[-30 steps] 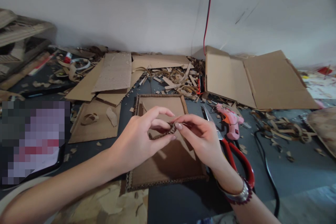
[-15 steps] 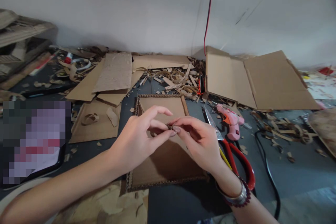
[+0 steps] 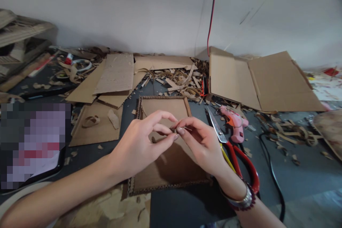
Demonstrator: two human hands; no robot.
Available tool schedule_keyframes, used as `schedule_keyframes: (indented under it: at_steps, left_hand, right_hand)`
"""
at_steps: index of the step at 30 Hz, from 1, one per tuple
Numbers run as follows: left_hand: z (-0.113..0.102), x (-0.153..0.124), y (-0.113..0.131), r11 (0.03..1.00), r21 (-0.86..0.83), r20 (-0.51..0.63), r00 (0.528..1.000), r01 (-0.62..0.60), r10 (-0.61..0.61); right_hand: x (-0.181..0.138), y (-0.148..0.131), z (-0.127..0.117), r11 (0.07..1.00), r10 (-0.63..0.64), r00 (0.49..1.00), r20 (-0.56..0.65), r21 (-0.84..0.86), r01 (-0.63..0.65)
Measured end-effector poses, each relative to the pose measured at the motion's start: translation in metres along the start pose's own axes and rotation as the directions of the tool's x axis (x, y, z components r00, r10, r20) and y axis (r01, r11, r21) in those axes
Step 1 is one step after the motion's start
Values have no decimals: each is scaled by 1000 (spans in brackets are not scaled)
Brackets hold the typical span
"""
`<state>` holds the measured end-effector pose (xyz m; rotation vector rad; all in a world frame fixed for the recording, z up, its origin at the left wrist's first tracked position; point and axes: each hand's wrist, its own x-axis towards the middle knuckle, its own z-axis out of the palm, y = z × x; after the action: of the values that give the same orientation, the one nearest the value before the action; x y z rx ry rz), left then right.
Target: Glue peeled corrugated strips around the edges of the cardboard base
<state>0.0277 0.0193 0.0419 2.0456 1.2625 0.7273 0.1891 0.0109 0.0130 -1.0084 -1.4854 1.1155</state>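
Where the dark worktop (image 3: pixel 294 171) carries a corrugated-edged cardboard panel (image 3: pixel 165 108), both hands pinch a small cardboard strip (image 3: pixel 176 128).
Flattened box (image 3: pixel 267 82) at 2 o'clock of the panel, red scissors (image 3: pixel 240 164) at 4, pink glue gun (image 3: pixel 235 123) at 3, just beside the blades. Left hand (image 3: pixel 139 146) and right hand (image 3: pixel 205 146): each grip pressed thumb-to-forefinger on the strip, fingertips meeting over the panel's middle.

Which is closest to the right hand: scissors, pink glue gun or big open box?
From the right hand, pinching a cardboard bit:
1. Scissors, beside the wrist.
2. Pink glue gun, farther right.
3. Open box, back by the wall.
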Motion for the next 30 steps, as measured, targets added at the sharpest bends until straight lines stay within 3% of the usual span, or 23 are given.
schedule_keyframes:
  at_steps: [7,12,15,18,22,25,30]
  left_hand:
    - [1,-2,3,998,-58,50,998,-28,31]
    - [1,0,2,989,-149,-11,1000,2,-4]
    - [1,2,2,969,-242,41,998,52,-43]
    - [0,2,5,957,-278,129,990,85,-50]
    - [-2,0,9,945,-324,144,989,40,7]
    - [-2,-2,8,914,-398,191,982,83,-6]
    - [3,-10,-1,745,-579,366,922,332,-126]
  right_hand:
    - [3,0,-1,997,19,998,-64,-75,-24]
    - [4,0,-3,992,-36,988,-152,-124,17]
    - [1,2,-4,982,-101,975,-199,-175,66]
    - [-3,3,-4,956,-244,955,-168,-209,208]
    - [-7,0,-4,869,-451,889,-74,-265,419]
    - [-4,-2,-5,853,-447,893,-39,-318,414]
    - [0,-1,-3,885,-342,939,22,-329,330]
